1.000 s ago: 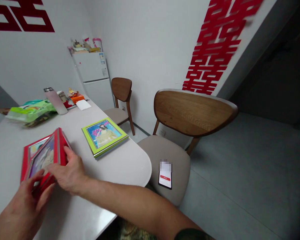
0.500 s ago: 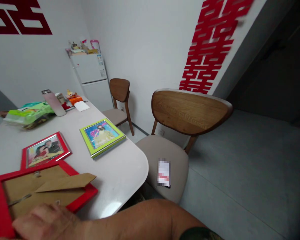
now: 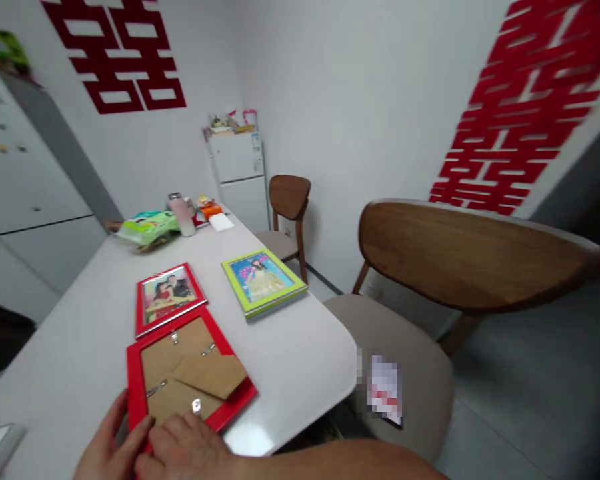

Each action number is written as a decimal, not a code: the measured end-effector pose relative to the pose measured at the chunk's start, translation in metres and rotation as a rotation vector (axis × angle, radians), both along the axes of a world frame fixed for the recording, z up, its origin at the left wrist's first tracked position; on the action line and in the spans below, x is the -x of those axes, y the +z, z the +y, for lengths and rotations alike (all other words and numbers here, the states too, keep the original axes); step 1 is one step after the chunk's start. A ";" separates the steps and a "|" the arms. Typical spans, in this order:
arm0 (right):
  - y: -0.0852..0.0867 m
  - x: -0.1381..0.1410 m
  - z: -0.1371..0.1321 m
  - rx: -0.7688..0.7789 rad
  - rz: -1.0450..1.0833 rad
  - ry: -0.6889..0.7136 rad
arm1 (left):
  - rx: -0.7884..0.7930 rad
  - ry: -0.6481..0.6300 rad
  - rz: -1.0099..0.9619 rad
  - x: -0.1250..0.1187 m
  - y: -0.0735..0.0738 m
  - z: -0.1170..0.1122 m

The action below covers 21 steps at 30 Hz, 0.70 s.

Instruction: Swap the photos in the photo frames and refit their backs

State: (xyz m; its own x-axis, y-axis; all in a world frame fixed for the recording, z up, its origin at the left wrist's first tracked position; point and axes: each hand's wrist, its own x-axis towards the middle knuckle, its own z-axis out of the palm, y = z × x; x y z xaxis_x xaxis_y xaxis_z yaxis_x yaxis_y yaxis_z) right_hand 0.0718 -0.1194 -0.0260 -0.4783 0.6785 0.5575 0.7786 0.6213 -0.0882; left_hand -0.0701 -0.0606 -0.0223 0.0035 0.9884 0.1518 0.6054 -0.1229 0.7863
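A red picture frame (image 3: 190,373) lies face down on the white table (image 3: 290,353), its brown cardboard back and stand showing. My right hand (image 3: 187,450) rests on the frame's near edge, fingers together and pressing on the back. My left hand (image 3: 107,447) touches the frame's near left corner with fingers stretched out. Just beyond lies a second red frame (image 3: 167,297) face up with a photo. A green frame (image 3: 263,280) with a picture lies to the right of it.
A pink bottle (image 3: 183,213), a green packet (image 3: 143,227) and small items sit at the table's far end. Two wooden chairs (image 3: 460,260) stand along the right side; a phone (image 3: 385,390) lies on the near seat. A small fridge (image 3: 237,173) stands in the corner.
One red frame was lifted off the other, turned over and laid face down near the table's front edge. My view swung left and pulled back.
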 end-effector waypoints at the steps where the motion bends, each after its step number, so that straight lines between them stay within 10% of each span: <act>1: -0.003 0.004 0.001 0.009 0.007 0.002 | 0.044 0.012 0.018 0.000 -0.001 -0.001; 5: -0.005 0.009 0.003 0.174 -0.009 0.040 | 0.070 0.023 0.040 -0.005 0.002 -0.011; 10: 0.034 -0.029 0.012 0.436 0.124 0.192 | -0.013 0.039 0.035 -0.011 0.004 -0.022; 14: 0.056 -0.073 0.046 0.463 0.165 -0.107 | -0.060 0.034 0.020 -0.013 0.000 -0.025; 21: 0.029 -0.080 0.082 0.476 -0.006 -0.247 | -0.073 0.010 0.039 -0.015 -0.001 -0.028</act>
State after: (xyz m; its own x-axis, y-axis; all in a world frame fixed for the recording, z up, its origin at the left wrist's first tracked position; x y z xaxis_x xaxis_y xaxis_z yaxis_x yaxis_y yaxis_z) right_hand 0.1518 -0.0373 0.0026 -0.2749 0.9483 0.1585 0.8977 0.3122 -0.3109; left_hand -0.0551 -0.0885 -0.0238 0.0014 0.9746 0.2239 0.6365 -0.1735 0.7515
